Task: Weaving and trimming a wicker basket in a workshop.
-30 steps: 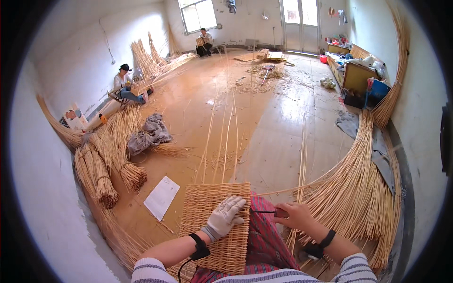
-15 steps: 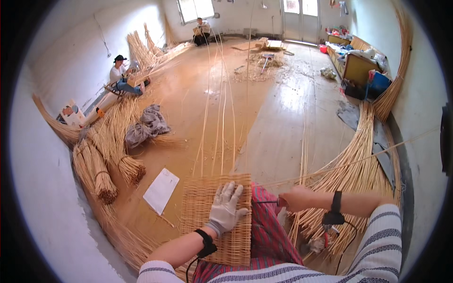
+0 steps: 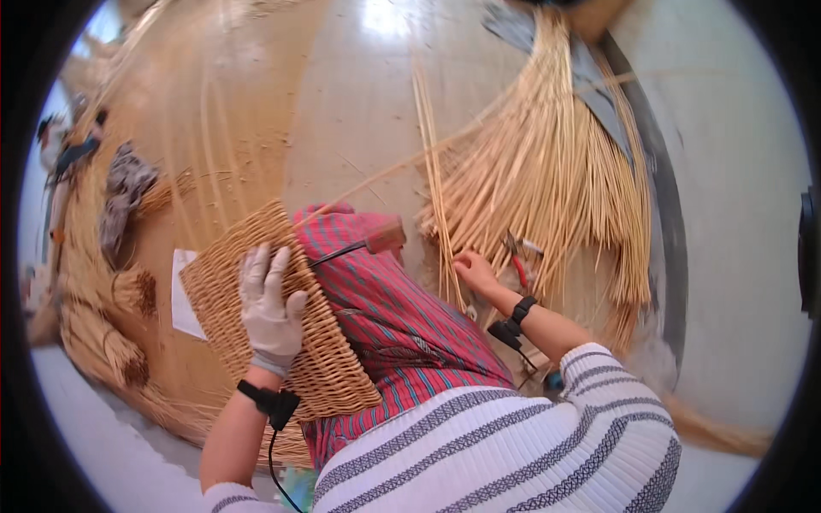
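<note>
Wicker panel (image 3: 329, 355) x1, L hand (image 3: 270, 306) atop, awl (image 3: 386, 238) x1, R hand (image 3: 475, 274) nr canes (image 3: 530, 179)

The floor (image 3: 342, 128) has an orange-brown area at left and a grey area adjoining it. A white rectangular sheet (image 3: 183, 301) lies on it, partly covered. At left, a crumpled grey cloth (image 3: 126, 184) lies near two rod bundles (image 3: 128, 361), butt ends facing right. A co-worker (image 3: 79, 154) in blue trousers appears blurred at the left rim. At right, a dark grey skirting band (image 3: 672, 214) borders the pale wall (image 3: 735, 214).
</note>
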Tool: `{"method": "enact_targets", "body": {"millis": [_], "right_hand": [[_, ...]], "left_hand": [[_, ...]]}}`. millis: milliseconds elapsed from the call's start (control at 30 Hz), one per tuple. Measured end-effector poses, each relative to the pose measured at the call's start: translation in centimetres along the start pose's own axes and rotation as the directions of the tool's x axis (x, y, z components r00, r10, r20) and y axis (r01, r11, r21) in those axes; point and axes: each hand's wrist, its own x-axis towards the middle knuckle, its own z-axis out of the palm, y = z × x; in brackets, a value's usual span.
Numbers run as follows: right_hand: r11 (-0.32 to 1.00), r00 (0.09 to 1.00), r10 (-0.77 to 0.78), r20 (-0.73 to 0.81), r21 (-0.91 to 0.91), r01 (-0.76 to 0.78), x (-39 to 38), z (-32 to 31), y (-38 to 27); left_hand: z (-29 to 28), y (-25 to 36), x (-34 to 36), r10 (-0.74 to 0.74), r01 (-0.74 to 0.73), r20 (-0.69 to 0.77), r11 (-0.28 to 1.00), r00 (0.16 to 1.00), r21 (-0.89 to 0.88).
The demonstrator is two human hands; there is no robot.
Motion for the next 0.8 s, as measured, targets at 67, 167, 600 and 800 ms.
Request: {"method": "enact_targets", "body": {"millis": [67, 167, 600, 800], "right_hand": [[0.994, 0.992, 0.104, 0.076, -0.039, -0.101, -3.6, 0.3, 1.2], [0.978, 0.992, 0.074, 0.106, -0.204, -0.051, -5.2, 0.6, 2.1], [0.901, 0.857, 0.416, 0.303, -0.262, -0.345, 2.8, 1.5, 4.7], [0.871, 0.944, 0.259, 0.207, 0.372, -0.320, 2.0, -8.2, -3.6]], "left_hand": [[0.2, -0.5, -0.4, -0.039, 0.039, -0.027, 0.999, 0.999, 0.010], [0.7, -0.4, -0.2, -0.050, 0.049, -0.044, 0.999, 0.998, -0.022], [0.0, 0.5, 0.8, -0.043, 0.043, -0.004, 0.998, 0.999, -0.042], [-0.1, 0.1, 0.4, -0.053, 0.052, -0.023, 0.998, 0.998, -0.045]]}}
